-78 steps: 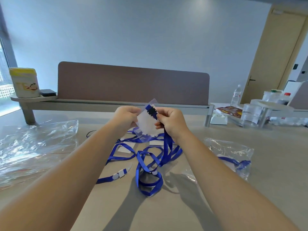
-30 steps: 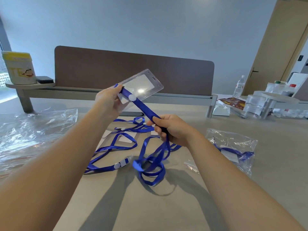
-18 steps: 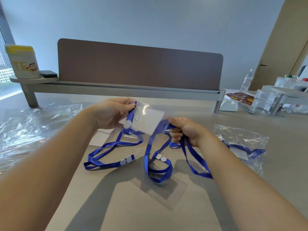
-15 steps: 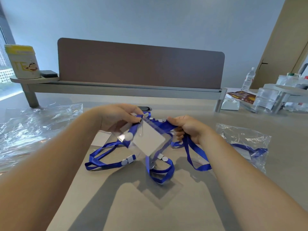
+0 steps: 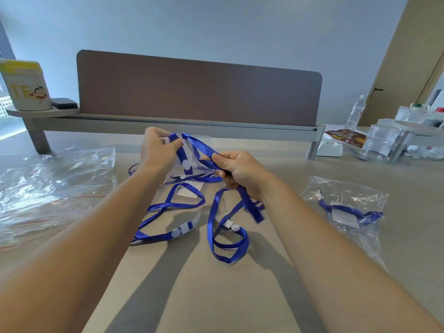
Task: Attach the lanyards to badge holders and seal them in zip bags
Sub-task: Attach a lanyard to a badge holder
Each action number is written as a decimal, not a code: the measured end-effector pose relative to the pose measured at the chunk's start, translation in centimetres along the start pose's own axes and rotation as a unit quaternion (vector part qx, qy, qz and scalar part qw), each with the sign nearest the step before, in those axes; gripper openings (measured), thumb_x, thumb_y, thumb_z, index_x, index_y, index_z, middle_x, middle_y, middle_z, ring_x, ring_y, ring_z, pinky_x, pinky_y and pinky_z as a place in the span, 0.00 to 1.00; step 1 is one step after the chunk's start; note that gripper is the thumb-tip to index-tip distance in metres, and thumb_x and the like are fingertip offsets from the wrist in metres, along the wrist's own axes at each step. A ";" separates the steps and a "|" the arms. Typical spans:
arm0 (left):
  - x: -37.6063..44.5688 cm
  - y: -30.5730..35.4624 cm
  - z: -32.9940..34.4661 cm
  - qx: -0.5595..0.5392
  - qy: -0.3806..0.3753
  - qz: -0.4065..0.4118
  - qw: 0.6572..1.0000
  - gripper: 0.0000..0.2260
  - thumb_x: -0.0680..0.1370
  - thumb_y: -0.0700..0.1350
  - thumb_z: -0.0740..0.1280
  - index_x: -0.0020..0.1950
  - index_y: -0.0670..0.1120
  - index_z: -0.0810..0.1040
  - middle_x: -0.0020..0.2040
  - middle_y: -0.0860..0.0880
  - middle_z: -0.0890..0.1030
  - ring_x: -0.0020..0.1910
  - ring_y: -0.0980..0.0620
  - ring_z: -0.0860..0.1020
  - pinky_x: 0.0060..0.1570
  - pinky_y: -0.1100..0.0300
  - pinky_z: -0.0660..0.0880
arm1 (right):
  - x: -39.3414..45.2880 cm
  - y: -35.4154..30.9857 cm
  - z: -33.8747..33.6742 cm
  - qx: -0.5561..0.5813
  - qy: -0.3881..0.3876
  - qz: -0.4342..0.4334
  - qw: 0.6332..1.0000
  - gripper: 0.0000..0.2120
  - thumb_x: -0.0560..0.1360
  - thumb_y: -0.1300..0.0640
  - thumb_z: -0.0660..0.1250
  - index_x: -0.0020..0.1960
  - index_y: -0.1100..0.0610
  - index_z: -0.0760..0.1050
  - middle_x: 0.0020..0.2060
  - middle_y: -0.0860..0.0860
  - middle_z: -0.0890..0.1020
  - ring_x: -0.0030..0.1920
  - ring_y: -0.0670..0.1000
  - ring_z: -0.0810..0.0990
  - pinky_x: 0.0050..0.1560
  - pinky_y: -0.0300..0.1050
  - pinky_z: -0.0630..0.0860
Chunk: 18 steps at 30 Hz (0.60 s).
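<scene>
My left hand pinches the clip end of a blue lanyard together with a clear badge holder, raised above the table. My right hand grips the same lanyard's strap a little lower, and its loop hangs down onto the table. A second blue lanyard with a white buckle lies on the table under my hands, over another badge holder. At the right lies a zip bag with a lanyard and badge holder inside.
Crumpled clear plastic bags cover the table's left side. A brown divider panel stands at the back, with a yellow-lidded tub on a small shelf at its left. Bottles and clear containers crowd the back right.
The badge holder and lanyard were lowered, then lifted again. My right hand slid along the strap and now bunches it closer to my left hand.
</scene>
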State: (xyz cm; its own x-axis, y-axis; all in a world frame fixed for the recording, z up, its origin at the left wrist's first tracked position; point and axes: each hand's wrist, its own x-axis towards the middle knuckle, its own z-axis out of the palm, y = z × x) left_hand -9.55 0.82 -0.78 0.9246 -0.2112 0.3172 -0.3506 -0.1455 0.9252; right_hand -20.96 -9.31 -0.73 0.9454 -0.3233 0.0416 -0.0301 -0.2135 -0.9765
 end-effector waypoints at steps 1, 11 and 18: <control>0.2 0.0 -0.2 -0.040 0.026 -0.034 0.998 0.14 0.78 0.42 0.63 0.61 0.41 0.68 0.50 0.46 0.71 0.48 0.52 0.71 0.48 0.60 0.70 | -0.1 0.0 0.1 0.000 -0.009 0.005 1.000 0.11 0.79 0.57 0.56 0.49 0.58 0.76 0.21 0.47 0.69 0.18 0.42 0.61 0.20 0.31 0.60; 0.4 0.5 -2.3 -0.376 -0.055 -0.195 0.904 0.04 0.79 0.44 0.60 0.53 0.48 0.71 0.48 0.51 0.77 0.49 0.54 0.78 0.27 0.65 0.78 | -0.7 2.0 -1.1 0.005 -0.021 0.079 0.997 0.16 0.78 0.51 0.57 0.36 0.57 0.73 0.16 0.45 0.67 0.19 0.43 0.62 0.24 0.35 0.61; -0.3 0.7 -3.2 -0.217 -0.284 -0.129 0.925 0.07 0.80 0.44 0.57 0.44 0.48 0.72 0.39 0.51 0.77 0.34 0.58 0.80 0.26 0.67 0.78 | -0.8 3.1 -2.8 0.121 -0.041 0.135 0.983 0.20 0.77 0.47 0.57 0.30 0.56 0.64 0.18 0.45 0.62 0.20 0.43 0.60 0.22 0.33 0.62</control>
State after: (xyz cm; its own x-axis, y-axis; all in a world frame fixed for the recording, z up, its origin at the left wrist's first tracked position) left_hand -9.63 3.91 0.43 0.6977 -0.7158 0.0275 0.0774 0.1136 0.9905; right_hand -22.72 -12.24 -3.18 0.9367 -0.2607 -0.2339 -0.2152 0.0983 -0.9716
